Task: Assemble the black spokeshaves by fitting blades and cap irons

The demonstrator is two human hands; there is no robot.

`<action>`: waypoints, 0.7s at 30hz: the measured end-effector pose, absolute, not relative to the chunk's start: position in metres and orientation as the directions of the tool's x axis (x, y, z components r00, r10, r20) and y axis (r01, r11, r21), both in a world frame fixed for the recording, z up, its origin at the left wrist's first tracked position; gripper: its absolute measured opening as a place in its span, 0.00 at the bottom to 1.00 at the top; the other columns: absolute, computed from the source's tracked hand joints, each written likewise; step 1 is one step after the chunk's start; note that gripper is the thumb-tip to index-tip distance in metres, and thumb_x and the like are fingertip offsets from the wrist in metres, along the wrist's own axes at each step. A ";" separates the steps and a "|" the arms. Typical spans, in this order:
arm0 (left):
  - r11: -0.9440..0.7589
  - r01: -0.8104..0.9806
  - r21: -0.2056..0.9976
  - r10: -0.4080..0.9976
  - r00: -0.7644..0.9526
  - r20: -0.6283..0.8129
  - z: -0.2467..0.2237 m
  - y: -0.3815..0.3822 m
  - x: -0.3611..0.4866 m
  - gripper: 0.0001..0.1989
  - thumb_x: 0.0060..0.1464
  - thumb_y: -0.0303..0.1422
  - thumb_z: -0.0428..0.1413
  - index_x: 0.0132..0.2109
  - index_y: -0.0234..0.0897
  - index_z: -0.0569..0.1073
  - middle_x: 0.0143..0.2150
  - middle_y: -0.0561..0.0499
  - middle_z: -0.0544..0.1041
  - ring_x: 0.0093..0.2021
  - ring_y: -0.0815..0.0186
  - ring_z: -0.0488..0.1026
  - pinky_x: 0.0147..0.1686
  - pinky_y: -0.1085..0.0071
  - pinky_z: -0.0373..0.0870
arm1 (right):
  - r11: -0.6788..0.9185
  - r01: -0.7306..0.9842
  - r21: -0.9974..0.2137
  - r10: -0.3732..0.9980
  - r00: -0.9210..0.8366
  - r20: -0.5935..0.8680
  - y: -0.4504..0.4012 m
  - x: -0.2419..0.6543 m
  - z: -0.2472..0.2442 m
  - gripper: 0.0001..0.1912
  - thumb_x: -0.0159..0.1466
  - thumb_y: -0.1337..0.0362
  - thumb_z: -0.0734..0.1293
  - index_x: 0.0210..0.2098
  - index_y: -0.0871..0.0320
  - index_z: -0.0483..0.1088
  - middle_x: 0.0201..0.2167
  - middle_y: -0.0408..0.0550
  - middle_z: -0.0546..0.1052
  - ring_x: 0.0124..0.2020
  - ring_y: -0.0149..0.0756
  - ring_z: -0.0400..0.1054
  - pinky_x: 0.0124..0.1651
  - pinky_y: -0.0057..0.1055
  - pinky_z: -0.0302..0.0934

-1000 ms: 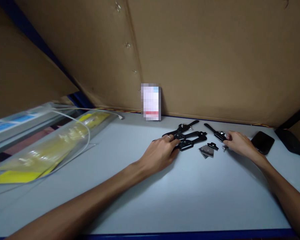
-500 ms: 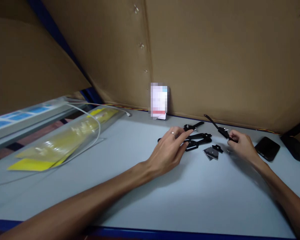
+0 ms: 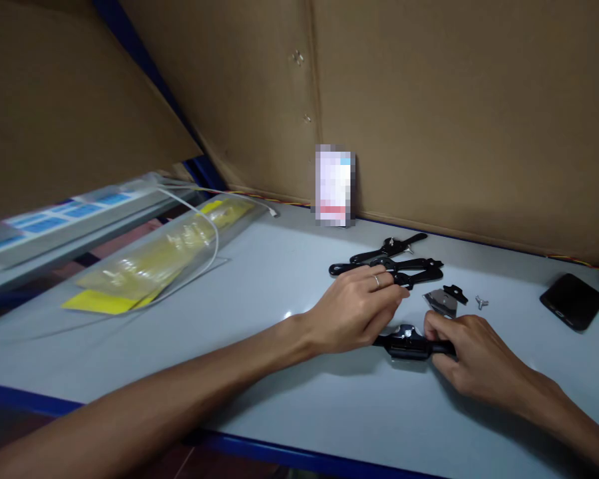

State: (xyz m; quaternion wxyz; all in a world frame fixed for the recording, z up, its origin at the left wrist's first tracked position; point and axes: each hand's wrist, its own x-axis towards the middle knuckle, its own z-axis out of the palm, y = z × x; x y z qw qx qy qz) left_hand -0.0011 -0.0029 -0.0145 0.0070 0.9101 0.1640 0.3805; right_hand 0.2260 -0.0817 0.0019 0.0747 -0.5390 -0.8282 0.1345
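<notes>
A black two-handled tool [image 3: 408, 344] with a silver screw at its middle is close to me over the table. My right hand [image 3: 462, 342] grips its right handle. My left hand [image 3: 362, 303], a ring on one finger, is closed near the tool's left end, which it partly hides; whether it holds that end I cannot make out. Behind my left hand lie several black tool bodies [image 3: 419, 271] and another tool [image 3: 389, 249] with silver screws. Grey blade plates [image 3: 440, 301], a small black plate [image 3: 456, 293] and a silver wing screw [image 3: 482, 303] lie beyond my right hand.
A lit, blurred phone [image 3: 335, 186] leans on the brown back wall. Another black phone [image 3: 572, 301] lies at the right. On the left are a clear bag with yellow sheets [image 3: 154, 266], a white cable [image 3: 216, 233] and a white power strip [image 3: 74, 216].
My right hand has brought the black tool left and nearer to me, turning it crosswise. My left hand has moved from the tool bodies toward it. The view has shifted, and the wing screw now shows.
</notes>
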 end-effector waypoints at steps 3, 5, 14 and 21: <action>-0.945 0.294 0.146 0.319 0.715 0.623 -0.017 -0.002 -0.002 0.14 0.65 0.24 0.45 0.44 0.32 0.76 0.31 0.49 0.76 0.31 0.64 0.71 0.32 0.66 0.71 | 0.375 0.886 -0.272 0.914 -0.402 -0.048 -0.079 0.230 0.004 0.11 0.53 0.75 0.63 0.33 0.55 0.64 0.25 0.41 0.72 0.25 0.34 0.62 0.31 0.32 0.49; -0.942 0.291 0.164 0.332 0.758 0.562 -0.017 -0.002 -0.004 0.15 0.64 0.25 0.45 0.43 0.33 0.76 0.31 0.49 0.76 0.31 0.64 0.72 0.32 0.66 0.71 | 0.373 0.897 -0.238 0.916 -0.396 -0.058 -0.078 0.234 0.007 0.10 0.53 0.75 0.64 0.33 0.55 0.65 0.28 0.42 0.74 0.27 0.34 0.64 0.32 0.32 0.50; -0.927 0.359 0.109 0.375 0.895 0.241 -0.013 -0.006 -0.003 0.15 0.67 0.36 0.49 0.33 0.37 0.73 0.28 0.50 0.75 0.28 0.63 0.72 0.27 0.65 0.64 | 0.469 0.877 -0.107 0.880 -0.474 -0.027 -0.078 0.251 0.020 0.08 0.58 0.72 0.66 0.37 0.55 0.69 0.39 0.48 0.75 0.41 0.44 0.68 0.44 0.41 0.59; -0.928 0.364 0.082 0.372 0.919 0.132 -0.015 -0.016 0.004 0.17 0.65 0.44 0.53 0.34 0.37 0.73 0.28 0.50 0.76 0.30 0.62 0.73 0.27 0.65 0.61 | 0.442 0.876 -0.191 0.894 -0.413 0.175 -0.082 0.218 0.000 0.13 0.69 0.62 0.65 0.27 0.56 0.64 0.27 0.44 0.72 0.30 0.37 0.64 0.34 0.34 0.54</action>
